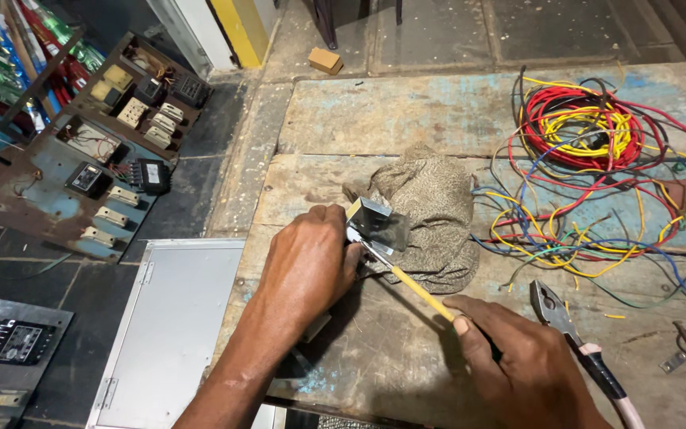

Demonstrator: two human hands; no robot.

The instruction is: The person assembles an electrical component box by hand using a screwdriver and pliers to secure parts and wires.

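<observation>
Head view. Bench work is recorded on a worn wooden workbench (406, 119) with flaking blue paint. A small bent shiny sheet-metal bracket (379, 222) is held near the middle of the benchtop by the left hand (307, 266), whose fingers are curled tight around its lower end. The bracket lies against a crumpled grey-brown cloth (434, 214) just behind it. A yellow-handled screwdriver (418, 292) is pinched between thumb and fingers of the right hand (522, 369), near the front edge; its tip is seen touching the bracket. Grey steel pliers with a black and pink handle (577, 342) lie just right of that hand. A tangle of red, yellow and blue insulated wires (589, 151) is spread over the far right corner.
</observation>
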